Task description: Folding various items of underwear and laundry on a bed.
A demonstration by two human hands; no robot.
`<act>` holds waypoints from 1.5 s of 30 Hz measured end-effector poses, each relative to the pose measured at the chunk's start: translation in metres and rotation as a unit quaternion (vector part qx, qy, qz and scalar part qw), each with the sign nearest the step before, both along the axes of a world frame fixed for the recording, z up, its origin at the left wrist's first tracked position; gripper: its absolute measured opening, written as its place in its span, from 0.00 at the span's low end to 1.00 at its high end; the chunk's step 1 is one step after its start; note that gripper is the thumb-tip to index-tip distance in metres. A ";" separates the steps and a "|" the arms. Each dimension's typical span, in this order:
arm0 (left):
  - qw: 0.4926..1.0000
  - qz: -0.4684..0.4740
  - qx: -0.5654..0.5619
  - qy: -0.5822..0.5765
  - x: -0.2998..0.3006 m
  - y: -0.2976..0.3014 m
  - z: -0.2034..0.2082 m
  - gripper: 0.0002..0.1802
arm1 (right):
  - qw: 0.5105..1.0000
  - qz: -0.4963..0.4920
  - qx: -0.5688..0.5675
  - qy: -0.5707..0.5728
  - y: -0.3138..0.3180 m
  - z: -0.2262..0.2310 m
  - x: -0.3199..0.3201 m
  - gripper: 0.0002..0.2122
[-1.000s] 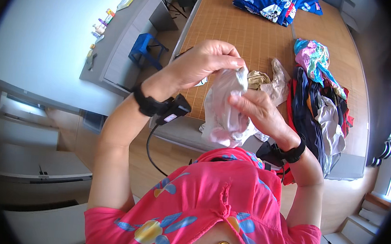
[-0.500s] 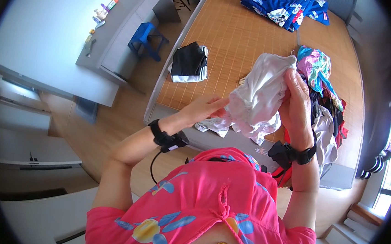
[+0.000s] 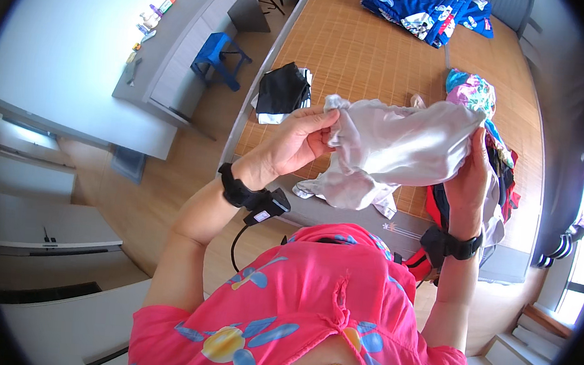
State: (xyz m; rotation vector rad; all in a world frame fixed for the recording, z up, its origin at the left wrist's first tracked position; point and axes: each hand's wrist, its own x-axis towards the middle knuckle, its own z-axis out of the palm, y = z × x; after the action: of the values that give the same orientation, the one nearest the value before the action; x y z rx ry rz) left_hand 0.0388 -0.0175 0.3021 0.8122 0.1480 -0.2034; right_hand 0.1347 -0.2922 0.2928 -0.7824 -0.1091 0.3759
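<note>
A thin white garment (image 3: 405, 140) is stretched sideways between my two hands above the near edge of the bed. My left hand (image 3: 301, 141) pinches its left end between thumb and fingers. At the other end, my right hand (image 3: 469, 177) grips the right edge, thumb upward. Whether it is a shirt or shorts I cannot tell. Under it, partly hidden, more white cloth (image 3: 311, 188) lies at the bed's near edge. Left of the held garment sits a folded black garment (image 3: 283, 91) on top of folded white cloth (image 3: 271, 118).
A heap of mixed clothes (image 3: 474, 94) lies on the right of the bed mat (image 3: 357, 57). Blue printed clothing (image 3: 425, 13) is at the far end. A grey desk (image 3: 172, 53) and a blue stool (image 3: 219, 59) stand on the left.
My left hand has moved up and taken hold of the white garment's left end. My right hand has shifted right, and the garment now spreads sideways instead of hanging bunched.
</note>
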 end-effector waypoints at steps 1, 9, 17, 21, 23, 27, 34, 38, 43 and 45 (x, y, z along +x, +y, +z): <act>1.000 0.004 0.004 0.002 -0.002 -0.002 0.009 0.15 | 1.000 0.004 0.004 0.002 -0.003 -0.011 0.001 0.20; 0.993 -0.103 0.054 0.028 -0.013 -0.015 0.029 0.21 | 0.994 0.030 0.062 0.090 -0.001 -0.043 -0.009 0.17; 0.953 -0.157 0.220 -0.138 -0.018 -0.015 0.051 0.44 | 0.996 0.038 0.054 0.059 0.000 -0.037 -0.019 0.14; 0.967 -0.140 0.211 -0.011 -0.022 -0.010 0.057 0.37 | 0.995 0.052 0.073 0.042 -0.004 -0.036 -0.017 0.15; 0.975 -0.116 0.186 -0.020 -0.023 -0.008 0.055 0.36 | 0.995 0.049 0.070 0.050 -0.006 -0.041 -0.016 0.15; 0.971 -0.119 0.205 -0.024 -0.023 -0.008 0.052 0.34 | 0.996 0.041 0.061 0.050 -0.008 -0.045 -0.013 0.15; 0.978 -0.107 0.177 0.004 -0.025 -0.004 0.044 0.36 | 0.993 0.060 0.085 0.056 -0.009 -0.052 -0.011 0.15; 0.978 -0.107 0.175 0.021 -0.027 -0.005 0.044 0.36 | 0.993 0.053 0.088 0.055 -0.008 -0.049 -0.013 0.15; 0.985 -0.107 0.131 0.019 -0.030 -0.005 0.048 0.36 | 0.995 0.055 0.068 0.049 -0.010 -0.046 -0.020 0.16; 0.977 -0.092 0.191 0.024 -0.033 -0.004 0.051 0.37 | 0.990 0.060 0.085 0.091 -0.006 -0.037 -0.024 0.17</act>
State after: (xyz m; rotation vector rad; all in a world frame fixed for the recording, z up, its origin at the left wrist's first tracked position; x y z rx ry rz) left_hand 0.0053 -0.0211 0.3531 1.2052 0.1604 -0.3763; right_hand 0.1108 -0.2981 0.2555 -0.5717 -0.0160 0.5442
